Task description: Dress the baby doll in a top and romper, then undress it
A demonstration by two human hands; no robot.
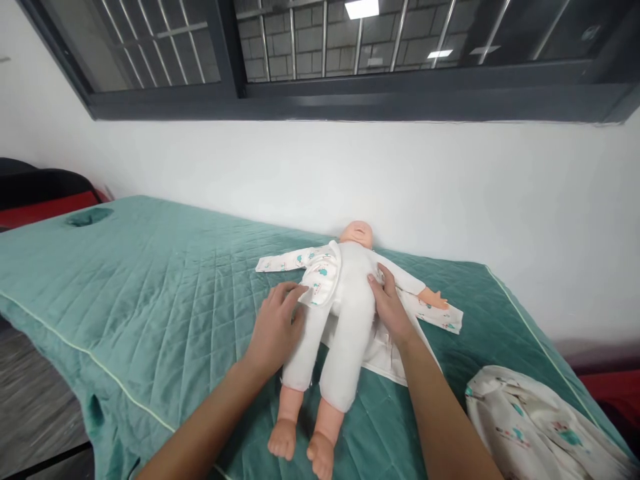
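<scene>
A baby doll (345,313) in a white bodysuit lies on its back on a green quilted bed cover (165,280), head toward the wall. Under it spreads an open white printed baby garment (320,273); one sleeve lies out to the left and the other lies under the doll's right-hand arm. My left hand (275,327) pinches the garment's left front flap beside the doll's hip. My right hand (390,303) rests flat on the doll's side, fingers together over the belly.
A second printed cloth (530,420) lies bunched at the bed's lower right corner. The white wall runs right behind the doll's head, with a dark window frame above. A face hole (90,217) dents the cover at far left. Floor shows below left.
</scene>
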